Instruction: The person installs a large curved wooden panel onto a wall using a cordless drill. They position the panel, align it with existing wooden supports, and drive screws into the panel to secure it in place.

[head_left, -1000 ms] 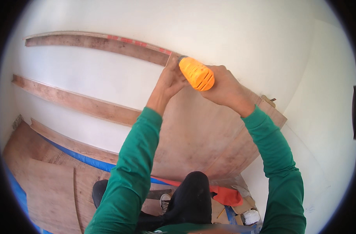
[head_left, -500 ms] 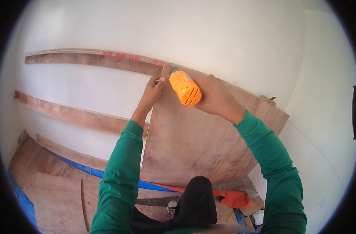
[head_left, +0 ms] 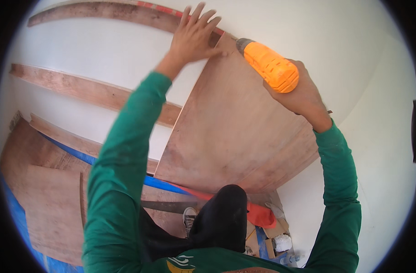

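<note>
My right hand (head_left: 303, 93) is closed round an orange power drill (head_left: 269, 66), its dark chuck pointing up and left at the top edge of a large plywood panel (head_left: 235, 118). The bit's tip is close to the panel's top left corner; whether it touches, I cannot tell. With fingers spread, my left hand (head_left: 194, 36) lies over the end of the top wooden rail (head_left: 112, 11) and the panel's corner, its thumb reaching onto the panel. The panel leans against the wall, over the rails' right ends.
A middle rail (head_left: 80, 86) and a lower rail (head_left: 64, 134) run along the white wall. Blue sheeting (head_left: 164, 185) edges the floor. A handsaw (head_left: 169, 207) lies near my shoe (head_left: 189, 218). A loose board (head_left: 53, 209) is at lower left, a red cloth (head_left: 261, 215) near my knee.
The drill has moved right and away from the panel's left edge strip. My left hand has let go of the panel's edge and spread open higher up. The whole view has shifted.
</note>
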The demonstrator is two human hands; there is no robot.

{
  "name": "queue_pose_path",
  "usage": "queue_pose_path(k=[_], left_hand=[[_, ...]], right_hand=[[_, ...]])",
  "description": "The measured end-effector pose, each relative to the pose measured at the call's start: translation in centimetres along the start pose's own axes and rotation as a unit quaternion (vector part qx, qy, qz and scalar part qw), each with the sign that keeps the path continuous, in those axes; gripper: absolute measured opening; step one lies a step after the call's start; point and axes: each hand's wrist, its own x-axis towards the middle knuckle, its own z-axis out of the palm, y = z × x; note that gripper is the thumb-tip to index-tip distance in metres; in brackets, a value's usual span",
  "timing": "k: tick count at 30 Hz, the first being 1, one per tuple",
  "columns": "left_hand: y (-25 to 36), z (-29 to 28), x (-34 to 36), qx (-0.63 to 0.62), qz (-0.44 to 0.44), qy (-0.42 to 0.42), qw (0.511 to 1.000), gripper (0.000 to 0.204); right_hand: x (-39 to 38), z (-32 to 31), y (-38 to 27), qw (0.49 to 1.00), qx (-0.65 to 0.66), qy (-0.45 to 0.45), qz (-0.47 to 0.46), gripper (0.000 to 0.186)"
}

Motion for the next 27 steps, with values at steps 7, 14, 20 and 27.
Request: queue_pose_path(k=[7, 14, 20, 27], left_hand=[[-3.5, 0.5, 1.7, -0.048, 0.084, -0.043, 0.994, 0.074], [-3.4, 1.9, 1.1, -0.05, 0.058, -0.02, 0.997, 0.069], [-3.2, 1.3, 1.3, -0.048, 0.049, -0.048, 0.996, 0.072], [-3.1, 0.8, 1.7, -0.049, 0.04, -0.081, 0.995, 0.071]], right_hand=[[0.1, 0.6, 0.2, 0.999, -0.05, 0.003, 0.019, 0.027], [0.2, 0.5, 0.9, 0.995, -0.094, 0.002, -0.014, 0.03], [0.4, 0.6, 1.2, 0.993, -0.114, -0.003, -0.009, 0.031], [0.5, 0.7, 1.0, 0.991, -0.136, -0.013, -0.006, 0.031]])
